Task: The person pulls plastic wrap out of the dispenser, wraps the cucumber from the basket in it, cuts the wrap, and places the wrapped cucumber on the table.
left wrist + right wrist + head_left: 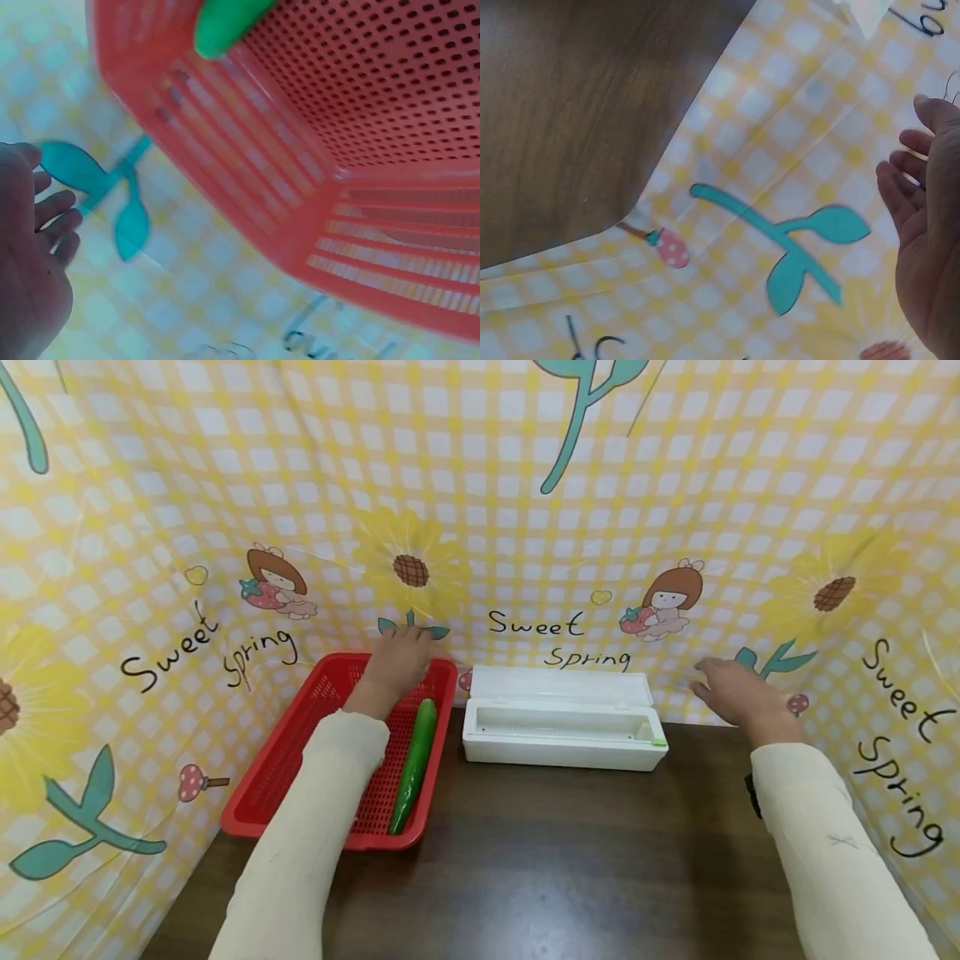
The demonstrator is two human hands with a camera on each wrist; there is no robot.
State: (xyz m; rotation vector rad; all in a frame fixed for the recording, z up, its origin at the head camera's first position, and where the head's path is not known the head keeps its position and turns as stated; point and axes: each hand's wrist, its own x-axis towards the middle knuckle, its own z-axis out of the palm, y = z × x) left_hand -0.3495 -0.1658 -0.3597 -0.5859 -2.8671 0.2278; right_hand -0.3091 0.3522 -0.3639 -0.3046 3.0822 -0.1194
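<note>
My left hand (401, 658) hovers over the far end of a red plastic basket (442, 760), holding nothing. Its fingers are loosely bent in the left wrist view, apart from the basket's rim. A green cucumber (415, 768) lies lengthwise along the basket's right side, and its tip shows in the left wrist view too. My right hand (738, 693) is raised at the back right, with relaxed fingers and nothing in them. Left of that hand, a long white box (555, 753) stands with its lid (558, 685) tipped back.
A dark brown wooden table (555, 860) carries the basket and box. Checked yellow-and-white cloth (480, 552) with printed flowers and lettering rises around the back and both sides. A small light-green piece (658, 742) sits at the box's right end.
</note>
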